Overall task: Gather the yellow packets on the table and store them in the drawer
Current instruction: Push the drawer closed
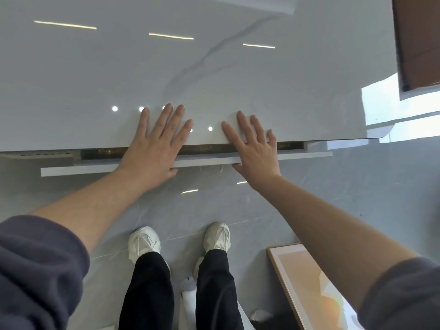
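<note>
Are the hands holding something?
No. The left hand and right hand lie flat with straight fingers on the table edge, above the slightly open drawer. Neither grips anything.

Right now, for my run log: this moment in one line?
left hand: flat on table edge | right hand: same | drawer: slightly open, yellowish contents inside

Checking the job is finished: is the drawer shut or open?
Slightly open: a dark gap shows between the drawer front and the edge of the table above it.
</note>
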`<state>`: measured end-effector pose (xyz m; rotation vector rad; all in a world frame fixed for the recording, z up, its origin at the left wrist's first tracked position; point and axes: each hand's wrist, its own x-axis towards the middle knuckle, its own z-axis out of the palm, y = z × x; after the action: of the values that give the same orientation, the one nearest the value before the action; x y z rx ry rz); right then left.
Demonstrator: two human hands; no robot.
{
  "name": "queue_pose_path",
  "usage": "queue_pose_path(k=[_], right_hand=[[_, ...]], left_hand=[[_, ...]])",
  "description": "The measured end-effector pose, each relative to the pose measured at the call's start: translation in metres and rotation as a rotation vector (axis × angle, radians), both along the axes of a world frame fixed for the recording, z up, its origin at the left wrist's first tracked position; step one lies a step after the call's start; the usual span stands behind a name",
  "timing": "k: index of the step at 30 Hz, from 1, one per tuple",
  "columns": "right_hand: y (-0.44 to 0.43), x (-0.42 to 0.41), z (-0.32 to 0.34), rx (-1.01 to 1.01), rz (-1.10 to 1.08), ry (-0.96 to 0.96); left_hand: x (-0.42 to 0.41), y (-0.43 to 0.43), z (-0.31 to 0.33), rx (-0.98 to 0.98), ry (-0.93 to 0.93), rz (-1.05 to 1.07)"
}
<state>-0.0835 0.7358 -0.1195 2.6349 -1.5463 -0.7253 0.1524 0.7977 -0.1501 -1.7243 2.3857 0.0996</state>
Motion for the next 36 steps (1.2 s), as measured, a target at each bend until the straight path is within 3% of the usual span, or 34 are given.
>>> queue_pose_path(k=[10, 16, 20, 36], right_hand=[[-0.008, 0.004, -0.008, -0.129, -0.045, -0.074], [-0.012, 0.006, -0.005, -0.083, -0.058, -0.035], [-0.018, 0.004, -0.004, -0.078, -0.041, -0.027], [-0.018, 0.001, -0.018, -0.015, -0.084, -0.121]], left_hand=[[-0.001, 0.001, -0.009, -0.087, -0.041, -0.001], [-0.002, 0.002, -0.011, -0.103, -0.067, 0.001], [0.005, -0.012, 0.002, -0.090, 0.022, 0.021], [0.005, -0.020, 0.000, -0.048, 0.046, 0.051]])
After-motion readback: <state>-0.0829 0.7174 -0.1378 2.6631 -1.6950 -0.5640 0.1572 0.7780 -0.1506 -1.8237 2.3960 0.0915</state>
